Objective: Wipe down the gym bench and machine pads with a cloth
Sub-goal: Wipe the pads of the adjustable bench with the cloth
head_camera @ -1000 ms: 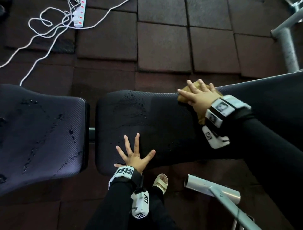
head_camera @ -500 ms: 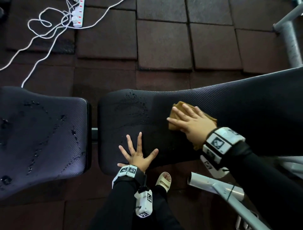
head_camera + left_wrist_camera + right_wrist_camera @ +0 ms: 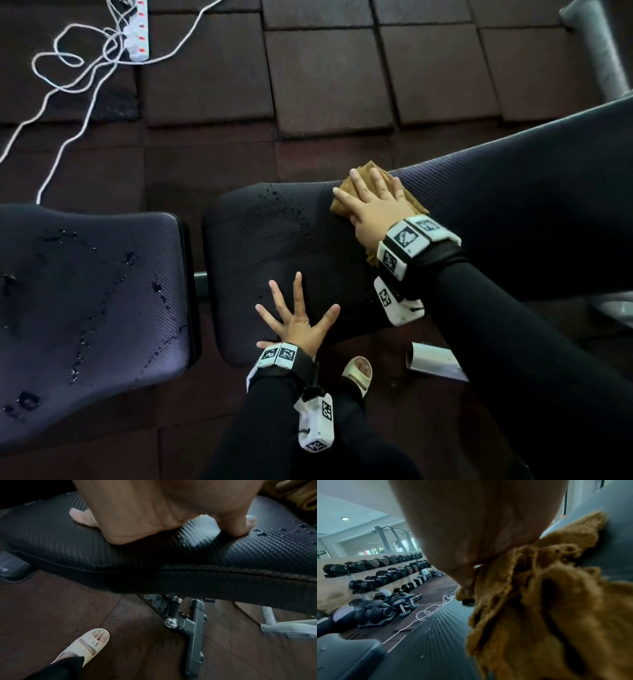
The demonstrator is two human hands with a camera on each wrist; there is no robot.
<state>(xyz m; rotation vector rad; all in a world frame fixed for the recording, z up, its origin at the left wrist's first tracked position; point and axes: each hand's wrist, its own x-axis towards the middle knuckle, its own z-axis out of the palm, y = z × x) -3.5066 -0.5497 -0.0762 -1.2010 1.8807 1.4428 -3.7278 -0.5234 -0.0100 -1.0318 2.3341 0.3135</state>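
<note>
My right hand (image 3: 375, 209) lies flat, fingers straight, pressing the brown cloth (image 3: 368, 171) onto the back pad's (image 3: 513, 212) far edge at one o'clock. My left hand (image 3: 297, 323), fingers splayed, grasps nothing, braced at six o'clock.

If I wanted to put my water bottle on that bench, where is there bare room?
Bare room: the back pad right of the cloth, and the wet seat pad. Crowded: the pad's near end, between the left hand and the right hand pressing the cloth.
</note>
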